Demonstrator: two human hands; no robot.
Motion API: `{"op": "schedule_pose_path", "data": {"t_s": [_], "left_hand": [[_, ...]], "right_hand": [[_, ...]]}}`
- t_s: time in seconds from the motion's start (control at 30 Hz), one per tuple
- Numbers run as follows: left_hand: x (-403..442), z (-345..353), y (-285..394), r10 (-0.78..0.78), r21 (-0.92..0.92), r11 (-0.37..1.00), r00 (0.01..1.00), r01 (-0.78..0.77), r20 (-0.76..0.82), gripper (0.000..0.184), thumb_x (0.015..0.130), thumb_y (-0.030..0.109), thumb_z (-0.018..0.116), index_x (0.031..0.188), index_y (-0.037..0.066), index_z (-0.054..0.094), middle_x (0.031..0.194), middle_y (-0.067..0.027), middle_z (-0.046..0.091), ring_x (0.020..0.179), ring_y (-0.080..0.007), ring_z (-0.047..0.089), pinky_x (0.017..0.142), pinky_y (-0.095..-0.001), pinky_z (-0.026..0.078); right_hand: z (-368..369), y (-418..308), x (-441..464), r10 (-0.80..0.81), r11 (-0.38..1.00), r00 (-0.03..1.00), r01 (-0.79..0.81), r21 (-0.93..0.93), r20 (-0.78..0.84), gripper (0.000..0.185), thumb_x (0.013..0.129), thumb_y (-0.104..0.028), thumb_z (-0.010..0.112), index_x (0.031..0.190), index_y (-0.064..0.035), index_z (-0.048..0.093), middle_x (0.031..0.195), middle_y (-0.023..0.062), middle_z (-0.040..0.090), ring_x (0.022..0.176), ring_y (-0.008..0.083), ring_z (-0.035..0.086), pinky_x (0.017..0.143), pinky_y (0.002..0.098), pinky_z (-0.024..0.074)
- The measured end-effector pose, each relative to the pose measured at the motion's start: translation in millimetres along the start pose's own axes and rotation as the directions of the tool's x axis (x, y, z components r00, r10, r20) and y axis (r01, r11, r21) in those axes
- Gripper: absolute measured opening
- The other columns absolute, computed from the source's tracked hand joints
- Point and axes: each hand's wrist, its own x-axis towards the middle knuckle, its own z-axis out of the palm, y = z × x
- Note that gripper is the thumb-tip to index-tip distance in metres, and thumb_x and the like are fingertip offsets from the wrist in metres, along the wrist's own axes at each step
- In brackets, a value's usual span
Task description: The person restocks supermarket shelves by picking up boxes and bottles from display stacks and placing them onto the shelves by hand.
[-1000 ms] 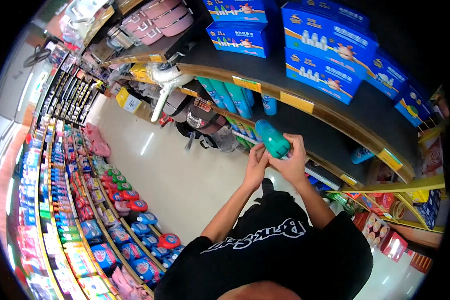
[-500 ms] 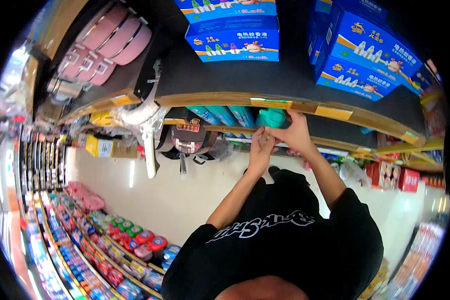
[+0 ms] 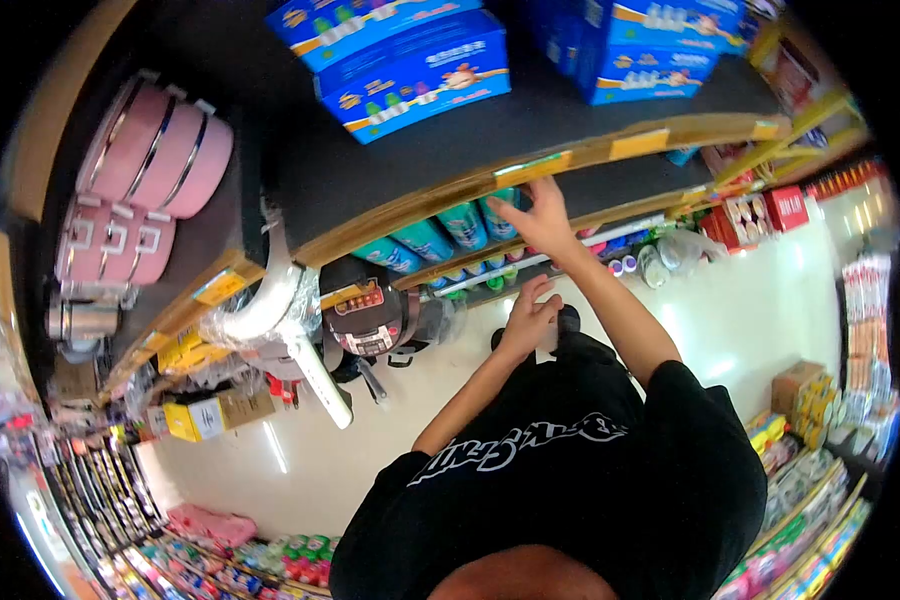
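My right hand point(image 3: 545, 222) reaches in below the wooden shelf edge, its thumb and fingers around a teal spray can point(image 3: 497, 218). That can is the rightmost of a row of similar teal cans point(image 3: 422, 240) on the lower shelf; the shelf edge hides its top. Lower down, in front of my body, my left hand point(image 3: 530, 320) is apart from the cans with its fingers curled. A small pale patch shows below those fingers, and I cannot make out what it is.
Blue boxes point(image 3: 420, 75) stand on the upper shelf point(image 3: 390, 180), with pink stacked containers point(image 3: 155, 150) to the left. A plastic-wrapped pan point(image 3: 270, 310) juts out near a dark cooker point(image 3: 365, 320). Red boxes point(image 3: 785, 207) lie at the right, above the pale floor point(image 3: 370, 430).
The teal can has gone from between both hands into the row beneath the shelf edge, with my right hand at it. My left hand has drawn back and down. The view has turned.
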Motion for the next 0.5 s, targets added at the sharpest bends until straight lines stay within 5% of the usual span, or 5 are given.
{"op": "schedule_pose_path", "data": {"t_s": [0.13, 0.37, 0.4, 0.43, 0.5], "left_hand": [[-3.4, 25.3, -6.5, -0.065, 0.064, 0.996, 0.994, 0.06, 0.088, 0.052, 0.099, 0.018, 0.06, 0.143, 0.005, 0.036, 0.138, -0.013, 0.052, 0.105, -0.0193, 0.063, 0.084, -0.0329, 0.051], [18.2, 92.6, -28.3, -0.173, 0.245, 0.962, 0.966, 0.124, 0.193, 0.045, 0.094, 0.004, 0.057, 0.137, 0.004, 0.044, 0.131, -0.0097, 0.054, 0.109, -0.0176, 0.06, 0.088, -0.0335, 0.051], [28.1, 110.7, -34.8, -0.067, 0.294, 0.955, 0.942, -0.034, 0.327, 0.042, 0.093, 0.004, 0.056, 0.133, 0.001, 0.046, 0.128, -0.0092, 0.055, 0.114, -0.0198, 0.057, 0.096, -0.0342, 0.048], [28.3, 135.2, -49.5, 0.081, 0.307, 0.936, 0.954, -0.172, 0.288, 0.04, 0.093, 0.006, 0.057, 0.131, 0.001, 0.047, 0.126, -0.0087, 0.055, 0.118, -0.0207, 0.054, 0.101, -0.0337, 0.044], [35.0, 180.9, -66.7, -0.052, 0.361, 0.927, 0.918, -0.103, 0.394, 0.036, 0.094, 0.009, 0.056, 0.128, 0.002, 0.048, 0.126, -0.0086, 0.054, 0.12, -0.0197, 0.052, 0.102, -0.0344, 0.042]], "right_hand": [[-19.6, 6.4, -34.6, 0.034, 0.999, 0.998, -0.034, -0.002, -0.043, 0.06, 0.082, -0.03, 0.076, 0.129, 0.0013, 0.053, 0.112, 0.0221, 0.056, 0.106, 0.0371, 0.059, 0.088, 0.0428, 0.0507], [-129.5, 18.9, -153.0, 0.39, 0.921, 0.921, -0.39, -0.004, -0.02, 0.058, 0.085, -0.037, 0.073, 0.122, 0.0054, 0.058, 0.103, 0.02, 0.066, 0.096, 0.0309, 0.067, 0.084, 0.0388, 0.0534], [-149.1, 28.1, -173.8, 0.446, 0.894, 0.895, -0.446, 0.051, 0.006, 0.056, 0.086, -0.037, 0.072, 0.12, 0.0056, 0.059, 0.101, 0.0198, 0.067, 0.094, 0.0301, 0.068, 0.084, 0.038, 0.0538], [-169.3, 37.5, -196.3, 0.497, 0.861, 0.867, -0.498, 0.102, 0.036, 0.055, 0.087, -0.038, 0.072, 0.118, 0.0058, 0.059, 0.099, 0.0195, 0.068, 0.093, 0.0292, 0.068, 0.084, 0.0372, 0.0542], [-221.3, 19.9, -225.0, 0.511, 0.837, 0.859, -0.485, 0.254, -0.043, 0.052, 0.09, -0.04, 0.069, 0.116, 0.0038, 0.06, 0.098, 0.0178, 0.069, 0.09, 0.0241, 0.068, 0.081, 0.0356, 0.0541]]}}
